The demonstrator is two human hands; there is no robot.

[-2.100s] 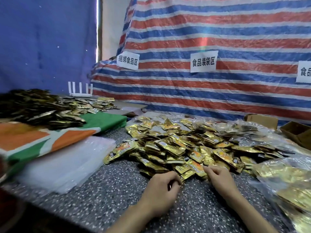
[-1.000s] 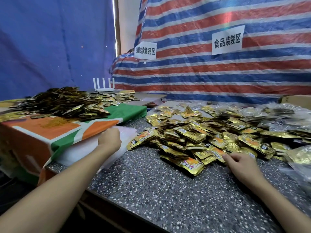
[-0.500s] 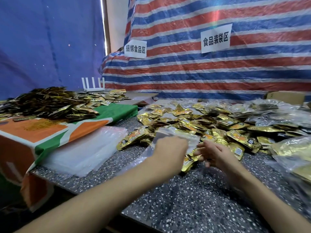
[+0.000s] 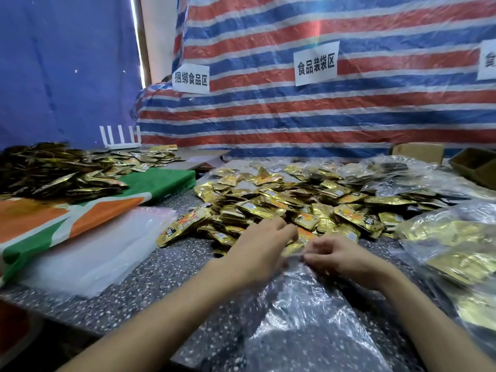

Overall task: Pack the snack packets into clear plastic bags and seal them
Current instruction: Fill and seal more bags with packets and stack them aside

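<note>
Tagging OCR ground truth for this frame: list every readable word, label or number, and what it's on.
"捆绑食品区": left paper sign, on the striped tarp.
"食品装袋区": middle paper sign, same tarp.
"食" (likely): right paper sign; the rest is cut off by the frame edge.
Snack packets: the print is too small and blurred to read.
No readable numbers.

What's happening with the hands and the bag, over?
Right hand pinches clear plastic bag mouth. Left hand at same mouth, grip hidden. Bag looks empty. Gold snack packets piled just beyond, nothing blocking.
</note>
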